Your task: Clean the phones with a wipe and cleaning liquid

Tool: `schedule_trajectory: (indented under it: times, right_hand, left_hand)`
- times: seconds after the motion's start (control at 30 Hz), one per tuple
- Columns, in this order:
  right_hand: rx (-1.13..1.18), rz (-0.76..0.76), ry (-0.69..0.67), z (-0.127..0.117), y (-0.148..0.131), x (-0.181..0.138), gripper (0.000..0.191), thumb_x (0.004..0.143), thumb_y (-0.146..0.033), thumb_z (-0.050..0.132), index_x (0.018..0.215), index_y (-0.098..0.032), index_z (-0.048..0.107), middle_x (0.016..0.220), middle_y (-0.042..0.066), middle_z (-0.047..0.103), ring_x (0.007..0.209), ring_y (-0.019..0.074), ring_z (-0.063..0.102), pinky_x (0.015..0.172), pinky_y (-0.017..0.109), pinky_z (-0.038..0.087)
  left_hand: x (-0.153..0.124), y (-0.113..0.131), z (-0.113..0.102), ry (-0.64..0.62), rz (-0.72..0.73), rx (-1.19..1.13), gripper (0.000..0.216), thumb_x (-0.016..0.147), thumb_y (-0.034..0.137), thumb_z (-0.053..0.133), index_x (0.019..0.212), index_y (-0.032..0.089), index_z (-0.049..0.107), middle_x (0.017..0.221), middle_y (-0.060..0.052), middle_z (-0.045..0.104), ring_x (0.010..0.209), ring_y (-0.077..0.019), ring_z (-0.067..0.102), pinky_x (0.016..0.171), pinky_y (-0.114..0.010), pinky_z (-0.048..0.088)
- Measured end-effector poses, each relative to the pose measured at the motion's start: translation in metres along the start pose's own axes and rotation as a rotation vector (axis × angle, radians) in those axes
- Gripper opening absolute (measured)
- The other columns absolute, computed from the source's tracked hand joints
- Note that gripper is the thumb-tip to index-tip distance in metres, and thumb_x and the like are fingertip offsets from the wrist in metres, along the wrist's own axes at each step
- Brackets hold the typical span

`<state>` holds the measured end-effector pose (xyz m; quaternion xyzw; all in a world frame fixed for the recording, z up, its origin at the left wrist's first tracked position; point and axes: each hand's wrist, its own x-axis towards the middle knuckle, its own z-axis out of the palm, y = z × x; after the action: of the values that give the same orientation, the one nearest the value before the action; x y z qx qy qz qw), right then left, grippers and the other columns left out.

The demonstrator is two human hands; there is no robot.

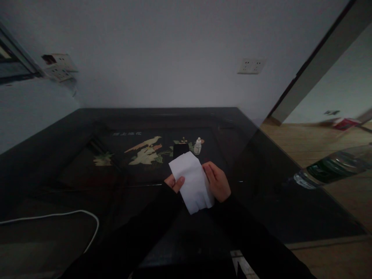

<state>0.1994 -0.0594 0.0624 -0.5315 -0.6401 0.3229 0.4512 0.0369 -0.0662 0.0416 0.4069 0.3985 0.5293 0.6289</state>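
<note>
Both hands up over the dark table [261,201], w/ a white tissue [193,182] pinched between them. Left hand [175,183] clamps the tissue's left edge, thumb on top, fingers curled under. Right hand [217,181] grips the right edge, fingers folded round it. Tissue sits mid-frame, held just above the tabletop. Behind it: small white dropper bottle [197,146], upright, cap on, contents can't be made out. Dark flat object [180,149] just beside it, partly hidden by the tissue. Plastic water bottle [331,167] at right, blurred. White cable [72,214] at left.
</note>
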Motion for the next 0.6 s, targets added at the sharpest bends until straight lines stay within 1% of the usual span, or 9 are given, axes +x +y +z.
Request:
schedule_trajectory:
  times: [0.07,0.13,0.17,0.23,0.33,0.43,0.47,0.53,0.6]
  right_hand:
    - [0.086,0.037,-0.096,0.000,0.003,-0.001,0.035,0.086,-0.049,0.034,0.079,-0.019,0.052,0.061,-0.002,0.048,0.055,0.0115,0.043,0.049,0.023,0.031]
    - [0.145,0.116,-0.187,0.002,0.006,-0.002,0.035,0.082,-0.053,0.040,0.077,-0.020,0.049,0.054,-0.005,0.043,0.047,0.0098,0.038,0.043,0.022,0.027]
    - [0.149,0.145,-0.198,0.003,0.008,-0.003,0.034,0.080,-0.053,0.043,0.073,-0.020,0.048,0.051,-0.006,0.040,0.044,0.0088,0.035,0.040,0.021,0.024]
    - [0.130,0.164,-0.165,0.003,0.011,-0.003,0.035,0.078,-0.052,0.048,0.065,-0.020,0.044,0.047,-0.007,0.036,0.042,0.0076,0.032,0.039,0.020,0.021]
    - [0.100,0.128,-0.118,0.000,0.015,0.000,0.032,0.078,-0.049,0.049,0.065,-0.019,0.049,0.050,-0.005,0.041,0.045,0.0084,0.037,0.040,0.020,0.026]
    - [0.169,0.123,-0.131,-0.003,0.013,0.007,0.033,0.080,-0.050,0.046,0.081,-0.019,0.057,0.062,-0.001,0.055,0.056,0.0119,0.050,0.050,0.022,0.038]
    - [0.223,0.127,-0.128,-0.003,0.011,0.009,0.036,0.080,-0.052,0.045,0.082,-0.018,0.058,0.066,0.000,0.058,0.060,0.0129,0.053,0.054,0.023,0.040]
    - [0.342,0.162,-0.102,0.000,0.007,0.014,0.038,0.076,-0.054,0.050,0.072,-0.017,0.059,0.065,0.000,0.058,0.061,0.0131,0.053,0.054,0.023,0.040]
    - [0.423,0.216,-0.053,0.004,0.004,0.018,0.036,0.069,-0.052,0.059,0.064,-0.017,0.057,0.060,-0.002,0.056,0.056,0.0116,0.050,0.050,0.022,0.037]
  left_hand:
    - [0.001,0.002,-0.001,0.070,0.030,0.011,0.047,0.068,0.040,0.067,0.102,0.008,0.059,0.089,-0.011,0.069,0.076,-0.0197,0.065,0.068,-0.027,0.050]
    - [0.004,0.002,-0.002,0.124,0.052,0.004,0.048,0.068,0.040,0.066,0.104,0.009,0.058,0.092,-0.012,0.069,0.077,-0.0201,0.065,0.067,-0.027,0.050]
    - [0.005,0.002,-0.002,0.145,0.061,-0.009,0.049,0.068,0.040,0.066,0.105,0.009,0.057,0.094,-0.012,0.068,0.077,-0.0205,0.065,0.067,-0.028,0.050]
    - [0.007,0.002,-0.003,0.169,0.078,-0.044,0.051,0.069,0.040,0.066,0.109,0.010,0.055,0.098,-0.013,0.068,0.080,-0.0212,0.065,0.069,-0.029,0.051]
    - [0.008,0.003,-0.003,0.172,0.096,-0.060,0.052,0.070,0.040,0.065,0.111,0.010,0.055,0.101,-0.013,0.067,0.087,-0.0228,0.064,0.074,-0.030,0.050]
    - [0.004,0.003,-0.001,0.085,0.056,-0.026,0.050,0.069,0.040,0.066,0.108,0.010,0.057,0.099,-0.013,0.067,0.088,-0.0236,0.064,0.075,-0.031,0.050]
    - [0.003,0.002,-0.001,0.036,0.027,-0.019,0.049,0.068,0.040,0.067,0.106,0.009,0.059,0.096,-0.013,0.068,0.086,-0.0232,0.065,0.074,-0.030,0.050]
    - [-0.001,-0.002,0.001,-0.066,-0.038,-0.025,0.046,0.066,0.039,0.068,0.101,0.009,0.061,0.088,-0.011,0.070,0.077,-0.0215,0.066,0.070,-0.030,0.050]
    - [-0.003,-0.007,0.001,-0.130,-0.076,-0.031,0.046,0.064,0.039,0.070,0.098,0.009,0.062,0.081,-0.009,0.070,0.070,-0.0196,0.066,0.066,-0.028,0.050]
